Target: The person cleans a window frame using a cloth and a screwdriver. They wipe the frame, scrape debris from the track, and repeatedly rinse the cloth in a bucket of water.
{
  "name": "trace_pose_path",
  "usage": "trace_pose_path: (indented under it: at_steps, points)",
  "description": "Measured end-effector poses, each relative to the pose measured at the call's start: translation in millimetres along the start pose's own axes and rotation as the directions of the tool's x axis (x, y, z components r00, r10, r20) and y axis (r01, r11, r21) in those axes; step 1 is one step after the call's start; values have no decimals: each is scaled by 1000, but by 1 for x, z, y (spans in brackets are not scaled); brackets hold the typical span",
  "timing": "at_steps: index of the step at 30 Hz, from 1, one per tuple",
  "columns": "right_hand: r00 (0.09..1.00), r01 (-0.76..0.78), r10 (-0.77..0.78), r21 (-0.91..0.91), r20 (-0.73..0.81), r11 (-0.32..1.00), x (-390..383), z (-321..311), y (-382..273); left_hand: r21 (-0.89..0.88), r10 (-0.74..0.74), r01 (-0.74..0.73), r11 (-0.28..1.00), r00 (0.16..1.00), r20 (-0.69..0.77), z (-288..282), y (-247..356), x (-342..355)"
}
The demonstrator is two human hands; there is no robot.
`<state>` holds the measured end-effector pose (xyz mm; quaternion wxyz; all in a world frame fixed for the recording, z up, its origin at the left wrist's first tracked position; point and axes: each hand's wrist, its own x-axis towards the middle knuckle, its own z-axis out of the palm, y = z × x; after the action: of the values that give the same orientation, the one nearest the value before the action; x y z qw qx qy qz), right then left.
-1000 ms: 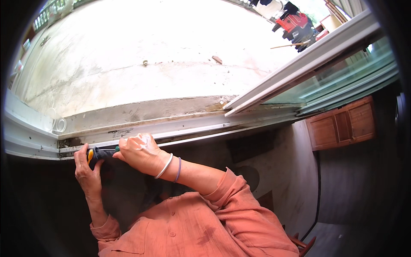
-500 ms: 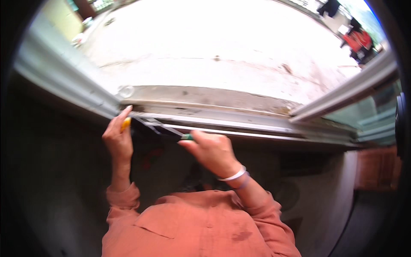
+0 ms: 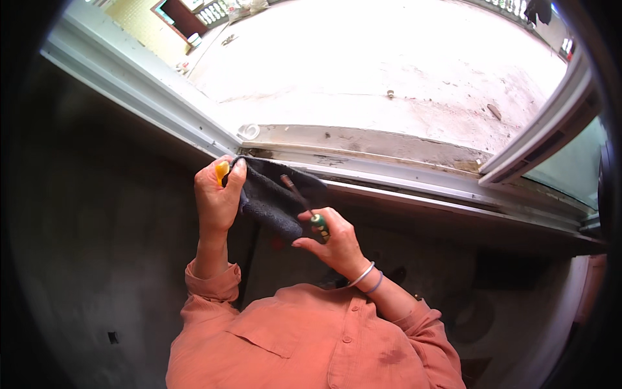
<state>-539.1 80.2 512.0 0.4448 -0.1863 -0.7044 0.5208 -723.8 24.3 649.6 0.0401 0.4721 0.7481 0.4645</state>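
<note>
My left hand (image 3: pixel 217 198) is closed on the upper corner of a dark grey-blue cloth (image 3: pixel 269 201), which hangs down toward the right. A yellow object (image 3: pixel 222 170), perhaps a handle, shows between the same thumb and fingers; the rest of it is hidden. My right hand (image 3: pixel 338 243) grips a screwdriver (image 3: pixel 319 223) by its green handle. Its thin shaft points up and left, in front of the cloth, and the tip looks brownish. Both hands are just on the near side of a white window track (image 3: pixel 402 175) with dirt in its grooves.
A white frame (image 3: pixel 142 97) slants along the left, and an opened glass sash (image 3: pixel 564 162) stands at the right. Beyond the dirty sill (image 3: pixel 369 142) lies a bright pale floor with bits of debris. A white ring-shaped roll (image 3: pixel 249 131) sits at the sill's left corner.
The view has shifted. The screwdriver's shaft, earlier angled low toward the left hand, now points more upward. The dark cloth is now spread out in view below the track.
</note>
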Motion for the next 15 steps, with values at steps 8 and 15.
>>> trace_pose_path:
  at_steps: [8,15]
  points:
    - [972,-128,129,19,-196,992,-29,-95,-27,-491,-198,225,842,974,107,59,-22,-25]
    - [855,-235,-48,-470,-516,851,-54,-230,-59,-548,80,287,786,831,550,188,47,-63]
